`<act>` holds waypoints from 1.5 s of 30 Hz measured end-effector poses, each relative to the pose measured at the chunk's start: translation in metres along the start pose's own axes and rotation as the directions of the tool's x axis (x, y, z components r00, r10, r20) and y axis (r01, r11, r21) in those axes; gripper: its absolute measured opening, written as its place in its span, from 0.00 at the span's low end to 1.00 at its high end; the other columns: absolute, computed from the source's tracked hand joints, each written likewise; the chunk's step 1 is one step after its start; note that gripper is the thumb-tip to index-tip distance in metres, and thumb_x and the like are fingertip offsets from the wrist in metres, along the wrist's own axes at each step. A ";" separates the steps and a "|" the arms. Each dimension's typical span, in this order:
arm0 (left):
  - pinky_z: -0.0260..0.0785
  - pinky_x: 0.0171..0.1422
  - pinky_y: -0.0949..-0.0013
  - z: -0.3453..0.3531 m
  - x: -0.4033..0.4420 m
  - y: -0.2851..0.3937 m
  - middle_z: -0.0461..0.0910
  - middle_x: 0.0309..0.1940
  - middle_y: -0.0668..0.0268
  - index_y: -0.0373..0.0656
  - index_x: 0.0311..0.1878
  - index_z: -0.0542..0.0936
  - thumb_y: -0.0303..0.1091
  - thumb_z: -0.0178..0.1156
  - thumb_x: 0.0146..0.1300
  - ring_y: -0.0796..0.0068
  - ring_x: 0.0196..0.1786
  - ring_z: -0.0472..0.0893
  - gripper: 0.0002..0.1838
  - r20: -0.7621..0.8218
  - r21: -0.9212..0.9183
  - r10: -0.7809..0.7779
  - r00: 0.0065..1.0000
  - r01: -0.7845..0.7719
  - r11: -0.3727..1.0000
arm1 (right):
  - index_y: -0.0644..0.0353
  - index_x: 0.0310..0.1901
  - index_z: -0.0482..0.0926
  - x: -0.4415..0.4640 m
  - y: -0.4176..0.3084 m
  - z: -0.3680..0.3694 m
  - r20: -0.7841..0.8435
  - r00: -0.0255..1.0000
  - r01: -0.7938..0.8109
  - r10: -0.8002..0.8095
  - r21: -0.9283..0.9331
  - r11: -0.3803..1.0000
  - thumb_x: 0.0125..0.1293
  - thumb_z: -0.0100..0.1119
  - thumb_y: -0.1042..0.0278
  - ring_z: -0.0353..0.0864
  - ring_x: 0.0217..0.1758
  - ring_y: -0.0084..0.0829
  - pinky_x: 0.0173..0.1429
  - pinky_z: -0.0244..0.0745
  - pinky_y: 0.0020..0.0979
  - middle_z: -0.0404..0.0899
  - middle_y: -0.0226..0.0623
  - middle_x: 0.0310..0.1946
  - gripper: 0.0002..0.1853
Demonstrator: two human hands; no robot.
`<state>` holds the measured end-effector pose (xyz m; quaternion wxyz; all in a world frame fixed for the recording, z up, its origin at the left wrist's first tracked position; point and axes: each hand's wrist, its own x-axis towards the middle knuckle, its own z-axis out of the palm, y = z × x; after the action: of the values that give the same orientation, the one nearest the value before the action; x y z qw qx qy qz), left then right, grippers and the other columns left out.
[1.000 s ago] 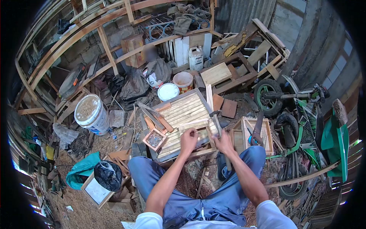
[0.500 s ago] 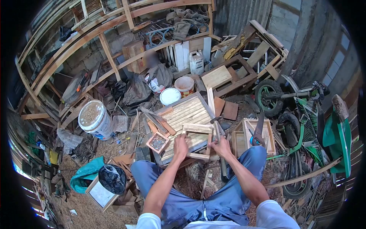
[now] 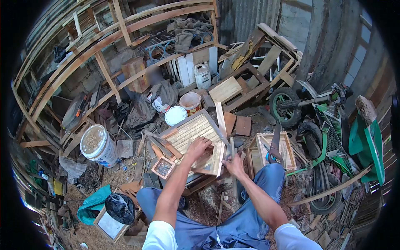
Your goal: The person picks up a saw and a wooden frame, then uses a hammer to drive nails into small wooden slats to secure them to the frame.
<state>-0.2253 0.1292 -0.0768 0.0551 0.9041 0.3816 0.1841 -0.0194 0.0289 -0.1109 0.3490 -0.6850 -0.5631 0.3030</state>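
Observation:
A small rectangular wooden frame (image 3: 218, 159) lies tilted on the slatted wooden panel (image 3: 192, 130) between my knees. My left hand (image 3: 199, 148) grips its upper left side, fingers curled over the wood. At the right side of the frame, my right hand (image 3: 236, 165) is closed around what looks like a hammer handle; the hammer's head is hard to make out. A small square wooden box of nails (image 3: 163, 168) sits at the panel's left edge, beside some loose wood pieces (image 3: 160, 146).
On the right are a hand saw (image 3: 275, 143) on wooden frames and a green motorbike (image 3: 325, 137). Buckets (image 3: 100, 146) (image 3: 176, 116) stand left and behind. A black bag (image 3: 120, 207) lies at lower left. Stacked wooden frames (image 3: 239, 89) stand at the back.
The small frame has been turned and tilted on the panel. My left hand has moved up and over its far side, while my right hand stays close to its right side. The view has shifted slightly.

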 end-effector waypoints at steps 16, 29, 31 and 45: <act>0.67 0.50 0.45 0.044 -0.013 0.096 0.76 0.47 0.43 0.38 0.53 0.69 0.26 0.46 0.68 0.37 0.48 0.76 0.12 -0.063 -0.516 -0.658 0.751 0.540 0.665 | 0.66 0.41 0.76 0.018 0.019 -0.004 -0.181 0.983 0.062 -0.042 0.111 0.992 0.59 0.65 0.72 0.84 0.41 0.45 0.49 0.76 0.41 0.84 0.48 0.36 0.11; 0.70 0.44 0.49 0.025 -0.046 0.077 0.81 0.38 0.47 0.43 0.47 0.73 0.32 0.53 0.68 0.40 0.44 0.79 0.07 0.033 -0.411 -0.266 0.963 0.256 0.875 | 0.68 0.45 0.76 0.004 0.028 -0.007 -0.006 0.999 0.041 -0.040 0.188 0.981 0.57 0.62 0.71 0.84 0.45 0.46 0.52 0.77 0.41 0.84 0.49 0.40 0.15; 0.70 0.45 0.50 0.018 -0.041 0.078 0.82 0.40 0.48 0.44 0.48 0.73 0.32 0.53 0.68 0.41 0.45 0.79 0.08 0.095 -0.383 -0.268 0.959 0.284 0.879 | 0.68 0.46 0.75 0.002 0.020 -0.010 0.013 1.000 0.004 -0.007 0.221 0.975 0.57 0.62 0.72 0.85 0.44 0.43 0.52 0.77 0.39 0.84 0.48 0.40 0.15; 0.71 0.41 0.59 0.024 -0.063 0.040 0.80 0.30 0.54 0.40 0.43 0.77 0.31 0.57 0.66 0.56 0.35 0.81 0.06 0.030 -0.557 -0.437 0.899 0.378 0.739 | 0.67 0.50 0.75 -0.014 -0.007 -0.002 0.107 0.982 0.130 -0.156 0.221 0.967 0.60 0.63 0.78 0.85 0.45 0.32 0.53 0.77 0.34 0.86 0.38 0.42 0.16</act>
<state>-0.2299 0.0568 -0.1076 0.3316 0.7331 0.5030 0.3155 -0.0239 0.0161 -0.1036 0.4058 -0.5811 -0.5959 0.3776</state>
